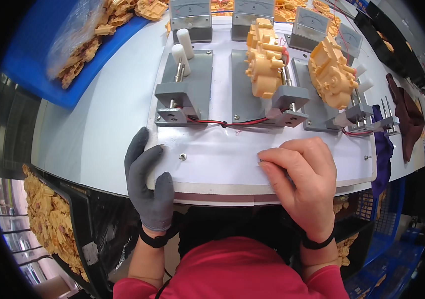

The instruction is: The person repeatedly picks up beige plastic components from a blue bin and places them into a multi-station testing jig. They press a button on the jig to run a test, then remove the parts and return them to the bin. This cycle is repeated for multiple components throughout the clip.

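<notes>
My left hand (pixel 148 187), in a grey glove, rests at the left front edge of the white board (pixel 217 172), fingers apart and holding nothing. A small metal toggle switch (pixel 182 157) stands beside it on the board. My bare right hand (pixel 308 179) pinches thumb and forefinger at a second toggle switch (pixel 261 160), mostly hidden by the fingertips. Beyond it, a yellow plastic gear housing (pixel 265 60) sits on the middle grey fixture (pixel 240 84). Another yellow housing (pixel 332 74) is tilted on the right fixture (pixel 309 112). The left fixture (pixel 200 84) carries only its white posts and metal pins.
Several analog meters (pixel 190 17) line the back. Red and black wires (pixel 223 124) link the fixtures. A blue bin (pixel 33 60) with yellow parts stands at the far left, and a black crate (pixel 75 214) of parts lies below. Dark cloths (pixel 406 117) hang at the right.
</notes>
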A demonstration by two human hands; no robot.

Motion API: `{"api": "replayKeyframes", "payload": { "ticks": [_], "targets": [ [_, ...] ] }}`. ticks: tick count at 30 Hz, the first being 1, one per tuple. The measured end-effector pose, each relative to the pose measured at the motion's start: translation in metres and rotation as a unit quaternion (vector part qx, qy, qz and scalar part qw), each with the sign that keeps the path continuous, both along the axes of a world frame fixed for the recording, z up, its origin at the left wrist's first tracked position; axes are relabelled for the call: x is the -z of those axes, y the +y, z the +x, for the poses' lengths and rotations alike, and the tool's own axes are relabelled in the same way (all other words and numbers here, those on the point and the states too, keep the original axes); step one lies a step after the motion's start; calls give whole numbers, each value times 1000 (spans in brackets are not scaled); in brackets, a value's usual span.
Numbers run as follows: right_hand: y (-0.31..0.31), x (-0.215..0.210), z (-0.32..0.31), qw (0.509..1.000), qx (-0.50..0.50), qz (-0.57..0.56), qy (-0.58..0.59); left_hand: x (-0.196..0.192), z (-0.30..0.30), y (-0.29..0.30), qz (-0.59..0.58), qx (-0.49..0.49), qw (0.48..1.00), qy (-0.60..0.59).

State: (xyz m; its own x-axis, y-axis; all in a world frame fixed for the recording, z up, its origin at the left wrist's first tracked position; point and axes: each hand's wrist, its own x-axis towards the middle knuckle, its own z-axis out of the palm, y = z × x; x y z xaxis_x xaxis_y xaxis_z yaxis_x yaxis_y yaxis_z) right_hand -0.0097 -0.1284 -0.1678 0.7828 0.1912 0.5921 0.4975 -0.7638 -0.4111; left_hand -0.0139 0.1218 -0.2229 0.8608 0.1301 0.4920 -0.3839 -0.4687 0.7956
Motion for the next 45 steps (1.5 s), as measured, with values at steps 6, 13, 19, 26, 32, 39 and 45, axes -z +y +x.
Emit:
{"api": "replayKeyframes", "payload": {
  "ticks": [6, 13, 19, 26, 32, 39, 45],
  "targets": [
    [-1, 0, 1, 1000, -5, -1, 0, -1, 1, 1, 6, 1, 1000, -2],
    [1, 0, 2, 1000, 0, 9, 5, -2, 1, 1, 6, 3, 1000, 1],
    [1, 1, 3, 1000, 2, 17, 7, -2, 1, 0, 6, 5, 1000, 1],
    [4, 2, 4, 1000, 8, 28, 5, -2, 1, -1, -2, 0, 1000, 5],
    [3, 1, 4, 999, 5, 31, -3, -2, 0, -1, -7, 1, 1000, 1],
    [-1, 4, 3, 1000, 2, 22, -21, 1, 0, -3, -32, -2, 999, 4],
    [-3, -4, 2, 987, -40, 155, 6, 4, 1, -2, -12, 2, 1000, -7]
  ]
}}
